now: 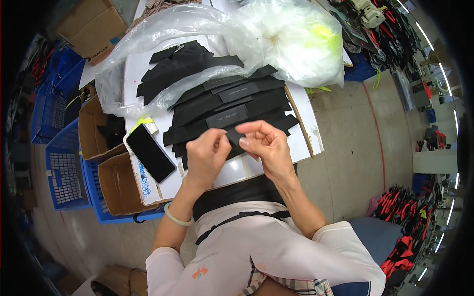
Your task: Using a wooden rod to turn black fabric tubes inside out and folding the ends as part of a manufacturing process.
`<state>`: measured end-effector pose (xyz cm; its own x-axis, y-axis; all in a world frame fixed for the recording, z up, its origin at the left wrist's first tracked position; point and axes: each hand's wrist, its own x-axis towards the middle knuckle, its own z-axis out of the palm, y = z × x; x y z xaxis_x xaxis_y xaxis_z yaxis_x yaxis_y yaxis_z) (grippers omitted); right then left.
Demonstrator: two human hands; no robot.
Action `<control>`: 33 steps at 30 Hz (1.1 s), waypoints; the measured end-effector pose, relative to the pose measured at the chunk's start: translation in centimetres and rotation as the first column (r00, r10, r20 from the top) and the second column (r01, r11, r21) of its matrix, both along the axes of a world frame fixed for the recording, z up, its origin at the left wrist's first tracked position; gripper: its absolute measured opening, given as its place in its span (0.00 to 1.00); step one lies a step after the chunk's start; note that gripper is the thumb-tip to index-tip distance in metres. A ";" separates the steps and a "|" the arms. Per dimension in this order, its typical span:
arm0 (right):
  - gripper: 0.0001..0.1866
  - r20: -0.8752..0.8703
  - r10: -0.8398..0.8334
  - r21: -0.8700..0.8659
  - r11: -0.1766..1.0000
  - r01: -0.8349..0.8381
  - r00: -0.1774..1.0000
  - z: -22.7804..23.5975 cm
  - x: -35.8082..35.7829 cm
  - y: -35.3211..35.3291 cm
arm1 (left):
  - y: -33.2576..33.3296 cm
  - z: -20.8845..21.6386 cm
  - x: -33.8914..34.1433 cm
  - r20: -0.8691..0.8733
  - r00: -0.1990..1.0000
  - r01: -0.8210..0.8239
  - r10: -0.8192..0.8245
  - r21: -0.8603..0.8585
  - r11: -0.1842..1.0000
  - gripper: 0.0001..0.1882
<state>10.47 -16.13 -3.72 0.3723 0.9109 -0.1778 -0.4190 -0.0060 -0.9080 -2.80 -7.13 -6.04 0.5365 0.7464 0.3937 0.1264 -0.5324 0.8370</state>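
While 2 hands (207, 152) (269, 150) hover o/ strips (197, 114), 1 phone (151, 153) lies L.

Two hands were counted, one left hand (210, 152) and one right hand (269, 148), with one pale bangle (178, 215), one phone (151, 153) and one wooden strip (299, 121) also recorded. Black bands (190, 116) were noted in two overlapping groups, the exact number not being determinable, and on them at least two printed patches (227, 116) were made out. Two plastic bags were tallied, one clear bag (109, 93) and one stuffed bag (301, 54), along with three cardboard boxes (91, 27), at least three blue crates (66, 170) and one red floor line (375, 130).
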 end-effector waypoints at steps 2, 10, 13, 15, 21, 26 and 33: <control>0.13 -0.008 -0.031 0.034 0.999 0.031 0.999 0.1 0.3 0.4 | 0.0 1.0 0.4 0.032 0.999 0.051 -0.044 -0.286 0.957 0.02; 0.15 0.602 -0.407 0.296 0.913 0.281 0.688 0.0 0.6 0.1 | -1.5 1.5 1.3 0.362 0.929 0.265 0.073 -0.791 0.551 0.13; 0.13 0.683 -0.380 0.234 0.923 0.305 0.624 -0.7 1.3 -0.3 | -1.7 1.0 1.5 0.360 0.923 0.234 0.138 -0.808 0.541 0.13; 0.13 0.682 -0.372 0.240 0.927 0.287 0.630 -0.8 0.3 -0.2 | -2.2 0.8 1.6 0.423 0.897 0.284 0.131 -0.777 0.562 0.13; 0.11 0.602 -0.412 0.227 0.909 0.348 0.684 -1.2 -0.1 0.3 | -3.1 1.0 2.0 0.436 0.892 0.285 0.116 -0.744 0.604 0.15; 0.11 -0.016 -0.361 0.149 0.921 0.359 0.932 -1.4 0.2 0.5 | -3.4 0.5 2.2 0.459 0.877 0.293 0.139 -0.742 0.603 0.16; 0.11 0.373 -0.458 0.215 0.889 0.405 0.807 -1.3 -0.2 0.6 | -3.9 0.2 2.8 0.478 0.856 0.274 0.196 -0.742 0.612 0.15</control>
